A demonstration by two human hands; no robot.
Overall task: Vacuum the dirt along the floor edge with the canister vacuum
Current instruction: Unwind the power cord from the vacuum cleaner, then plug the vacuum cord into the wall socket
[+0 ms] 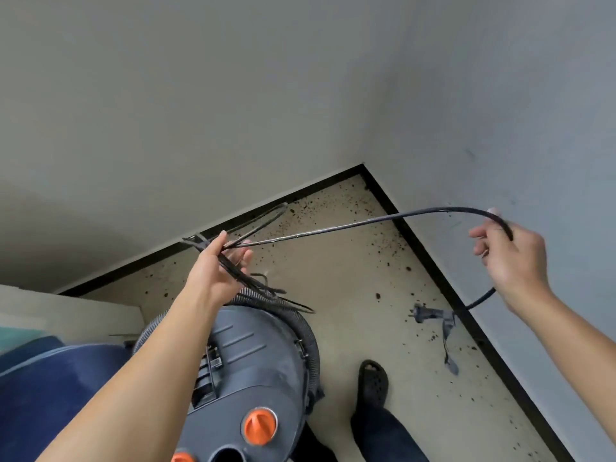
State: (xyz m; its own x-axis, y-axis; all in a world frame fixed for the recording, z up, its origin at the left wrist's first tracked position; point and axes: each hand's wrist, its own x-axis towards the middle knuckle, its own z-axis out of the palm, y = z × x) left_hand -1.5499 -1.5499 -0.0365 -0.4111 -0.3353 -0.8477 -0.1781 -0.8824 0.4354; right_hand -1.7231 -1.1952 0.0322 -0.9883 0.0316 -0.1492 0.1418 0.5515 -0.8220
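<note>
Forearms fill the lower frame, both reaching out over the canister vacuum [253, 355], which stands on the floor [350, 271] directly below me, left of centre.

Left hand [218, 265]: grip closed loosely round a bundle of power cord [333, 228] loops, thumb up, fingers under the strands. Right hand [513, 258]: grip curled about a single run of the same cord, which arcs over the hand and comes out below it toward the plug [430, 315]. I cannot tell whether the plug hangs or lies on the floor. A grey strap [446, 345] trails from it. One span of cord stretches between the two hands.

Count: one vacuum, one ribbed hose [310, 341] wrapped round its body, two orange knobs [260, 426] on its top, one plug, one black shoe [372, 381] just right of the vacuum.

Edges: two walls meet at a corner ahead, with black skirting [433, 261] along both. Dirt [333, 205] is scattered along both edges. Open floor lies between the vacuum and the right wall. A blue object [60, 388] and a pale ledge [66, 311] close off the left.
</note>
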